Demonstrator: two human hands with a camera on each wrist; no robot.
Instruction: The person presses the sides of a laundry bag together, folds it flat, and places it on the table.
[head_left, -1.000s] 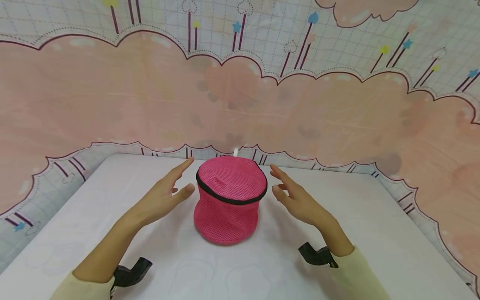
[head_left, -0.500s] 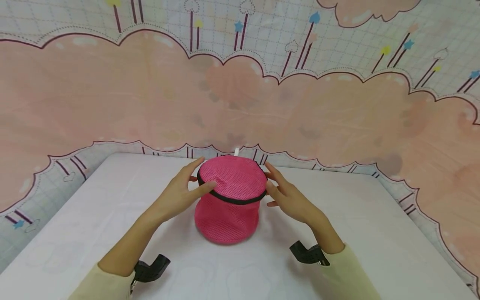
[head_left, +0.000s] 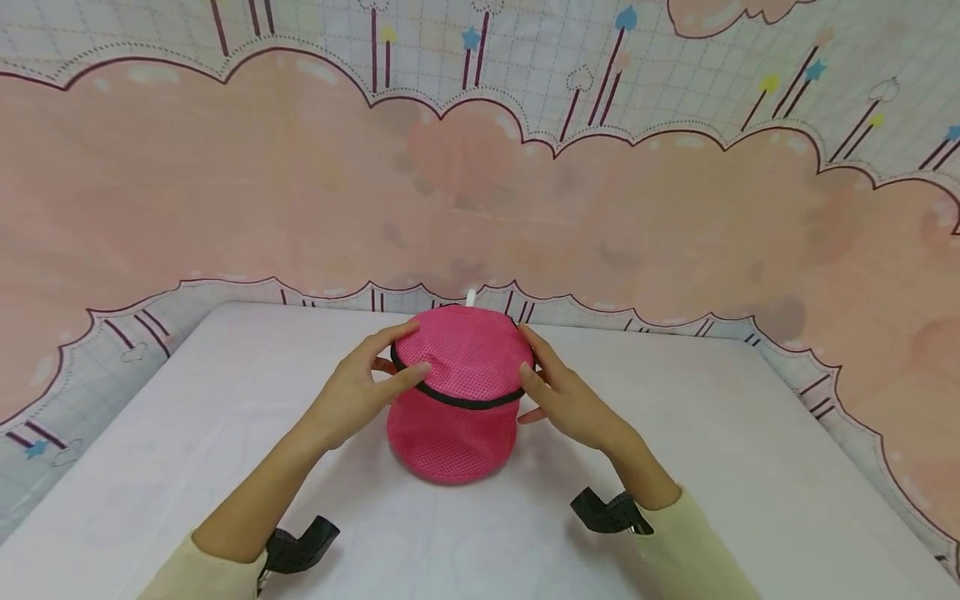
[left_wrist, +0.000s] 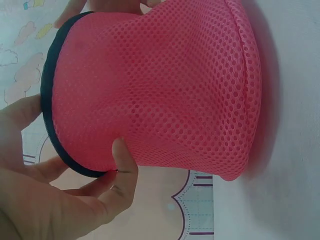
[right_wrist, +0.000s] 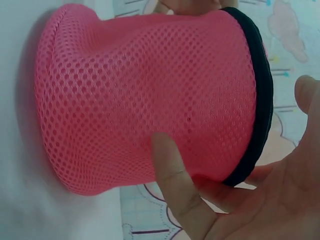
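A pink mesh laundry bag point(head_left: 453, 442), roughly cylindrical, stands upright on the white table, its soft wall slumped in at the middle. Black trim point(left_wrist: 48, 100) runs round its upper rim, and a small white tab point(head_left: 471, 297) sticks up at the back. My left hand point(head_left: 348, 396) holds the upper left rim, thumb on the top and fingers at the side. Opposite it, my right hand point(head_left: 570, 404) holds the upper right rim, thumb over the top edge. One right fingertip point(right_wrist: 165, 145) lies against the mesh wall. The bag's inside is hidden.
The white table point(head_left: 712, 433) spreads to both sides and in front of the bag. Behind it hangs a peach and white patterned cloth point(head_left: 300, 192). Black camera mounts point(head_left: 302, 546) sit at both wrists.
Both hands have moved inward from beside the bag to its upper rim. The left arrived first, then the right thumb came over the top edge. The bag stands in the same place.
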